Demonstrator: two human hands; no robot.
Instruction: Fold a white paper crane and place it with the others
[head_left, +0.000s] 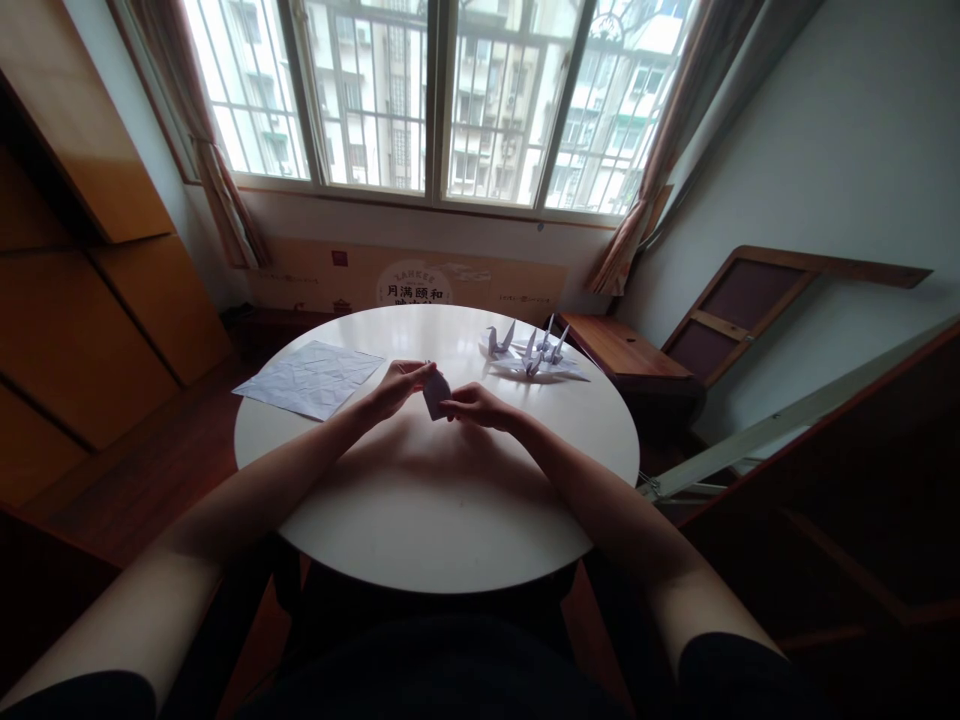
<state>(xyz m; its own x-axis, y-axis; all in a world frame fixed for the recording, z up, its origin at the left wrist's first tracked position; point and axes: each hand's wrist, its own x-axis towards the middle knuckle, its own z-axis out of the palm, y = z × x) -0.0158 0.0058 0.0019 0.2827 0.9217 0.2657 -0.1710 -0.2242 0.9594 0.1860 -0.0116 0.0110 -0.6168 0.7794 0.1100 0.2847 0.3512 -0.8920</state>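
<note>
A small folded piece of paper (436, 393), greyish in the shade, is held up over the middle of the round white table (450, 520). My left hand (400, 386) pinches its upper left edge between thumb and fingers. Lower down on its right side, my right hand (478, 405) grips it too. Several folded paper cranes (531, 360) stand close together at the table's far right. To the left lies a creased sheet of paper (315, 378), spread flat with fold lines across it.
Beyond the table are a barred window (435, 100) and a long printed box (480, 280) against the wall. A wooden bench-like piece (622, 345) stands at the right, and orange-brown cabinets (142, 300) line the left.
</note>
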